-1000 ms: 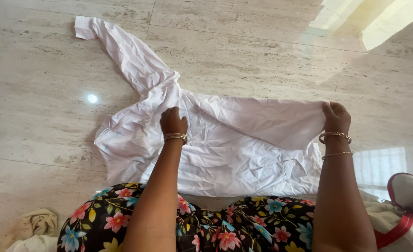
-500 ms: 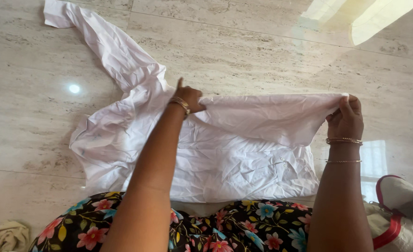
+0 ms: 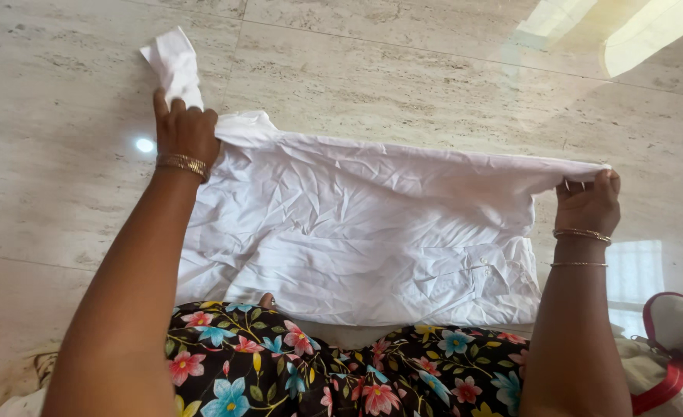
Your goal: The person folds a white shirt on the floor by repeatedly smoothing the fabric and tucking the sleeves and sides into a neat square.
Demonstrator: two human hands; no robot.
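Moved up and to the left since half a second ago: left hand (image 3: 185, 127), now closed on the white shirt (image 3: 372, 232) near the shoulder, with the sleeve (image 3: 174, 66) sticking up past the knuckles instead of trailing across the floor. Right hand (image 3: 588, 202) closed on the far right corner of the same fold, gold bangles on both wrists. Shirt stretched flat and wrinkled between the two hands, lying on the pale marble floor (image 3: 403, 85), lower edge touching a floral-print lap (image 3: 318, 363). Red-and-white bag (image 3: 669, 355) at bottom right.
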